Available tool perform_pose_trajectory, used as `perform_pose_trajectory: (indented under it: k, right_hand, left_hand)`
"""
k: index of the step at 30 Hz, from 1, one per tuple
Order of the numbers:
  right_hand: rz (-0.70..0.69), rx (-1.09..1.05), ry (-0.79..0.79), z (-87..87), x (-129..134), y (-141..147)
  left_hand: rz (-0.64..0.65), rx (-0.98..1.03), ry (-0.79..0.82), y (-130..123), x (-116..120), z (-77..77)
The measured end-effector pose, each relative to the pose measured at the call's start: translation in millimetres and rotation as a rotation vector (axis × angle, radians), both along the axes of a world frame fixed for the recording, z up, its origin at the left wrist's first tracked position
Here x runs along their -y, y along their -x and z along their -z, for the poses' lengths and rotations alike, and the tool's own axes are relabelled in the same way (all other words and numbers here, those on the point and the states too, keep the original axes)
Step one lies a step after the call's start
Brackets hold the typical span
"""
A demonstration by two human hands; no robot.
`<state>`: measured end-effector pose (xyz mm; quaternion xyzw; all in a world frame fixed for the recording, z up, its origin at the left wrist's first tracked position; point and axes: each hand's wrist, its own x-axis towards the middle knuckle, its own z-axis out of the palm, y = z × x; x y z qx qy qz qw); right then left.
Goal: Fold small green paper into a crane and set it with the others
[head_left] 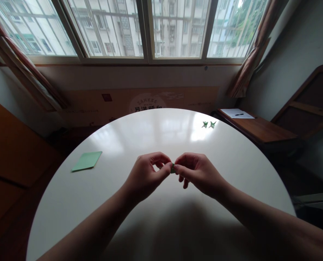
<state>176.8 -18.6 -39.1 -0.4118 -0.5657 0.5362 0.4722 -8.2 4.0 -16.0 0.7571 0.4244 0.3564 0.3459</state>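
The small folded green paper is between the two hands, above the white round table. The left hand has its thumb and index fingertip pinched on the paper's left side, with a gap framed between thumb and curled finger behind the tips. The right hand pinches the right side the same way, thumb and index finger closed on it, its other fingers curled underneath. The fingertips of both hands nearly meet around the piece and cover much of it. Beyond the fingers and to their right, two small folded green paper figures stand side by side, near the table's far edge. Well to the left of the fingers lies a light green paper square, near the left edge. Bare tabletop surrounds the hands on both sides and ahead of them. Past the edge, farther right, a wooden desk holds white paper with a pen on it. Straight ahead, beyond the table, is a window between curtains.
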Motion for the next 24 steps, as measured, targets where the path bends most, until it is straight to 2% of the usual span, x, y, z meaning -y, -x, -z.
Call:
perform_pose_trajectory:
  k: [6,10,13,20,24]
  right_hand:
    - [0.015,0.004,-0.025,-0.5,2.9,2.5]
    - [0.017,0.023,-0.034,-1.5,5.3,3.9]
    - [0.019,0.027,-0.029,-2.6,5.6,4.7]
    - [0.032,-0.063,0.019,-4.1,3.5,4.1]
    - [0.034,-0.031,-0.013,-3.1,4.0,3.0]
  left_hand:
    - [-0.039,-0.072,-0.223,-2.3,1.8,4.0]
    - [-0.042,-0.067,-0.280,-3.5,2.3,5.8]
    - [-0.041,-0.039,-0.235,-3.3,2.2,5.4]
    - [0.042,0.137,0.114,1.5,0.0,0.4]
    - [0.048,0.071,0.057,0.7,0.0,-0.9]
